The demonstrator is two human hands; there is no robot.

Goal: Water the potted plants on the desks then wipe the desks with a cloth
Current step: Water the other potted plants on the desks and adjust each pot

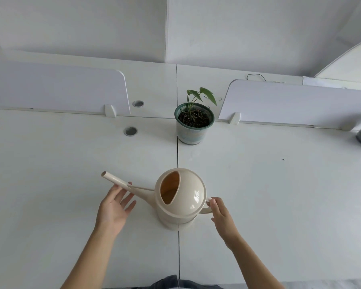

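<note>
Cream watering can (182, 202) stands on the white tabletop (279, 184), over the seam. Left hand (113, 207) is spread flat, fingers against the spout (115, 179). Right hand (222, 215) pinches the handle (206, 210). Potted plant (194, 122) sits behind the can, well apart.

A round cream plastic watering can (186, 197) was stood over the seam between two white desks (71, 163). Its long spout was touched by the straight fingers of the left hand (113, 207); its handle was gripped by the right hand (222, 215). A green-rimmed potted plant (193, 126) was set beyond it.
</note>
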